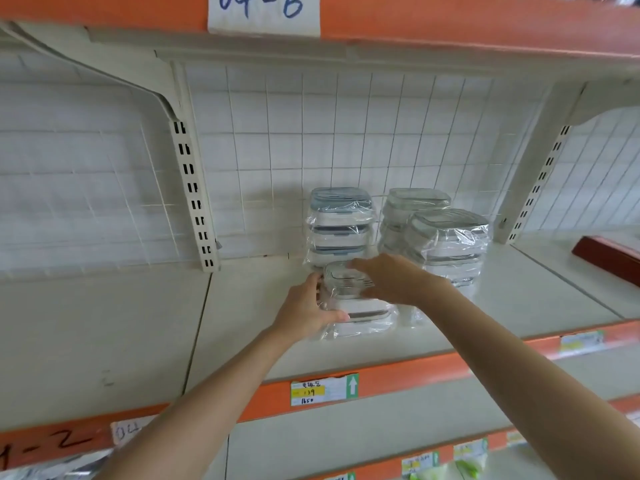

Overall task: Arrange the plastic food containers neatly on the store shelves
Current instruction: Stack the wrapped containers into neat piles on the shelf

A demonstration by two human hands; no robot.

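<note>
On the cream shelf [346, 355], behind its orange front edge, four wrapped container packs are seen, and the back right is already filled. A tall grey-lidded stack [341, 223] is stood against the wire-grid back, with a clear-lidded stack [412, 209] beside it and a third stack [450, 237] set in front of that one. The front pack [360, 310], nearer the front edge and just before the grey-lidded stack, is being handled now. It is sat upright, lid upward, its long axis seemingly run along the shelf edge. Its left side is gripped by the left hand [306, 311], thumb curled across the front, while its lid is pressed by the right hand [391, 280], fingers straight. Squaring it into line looks to be the aim.
</note>
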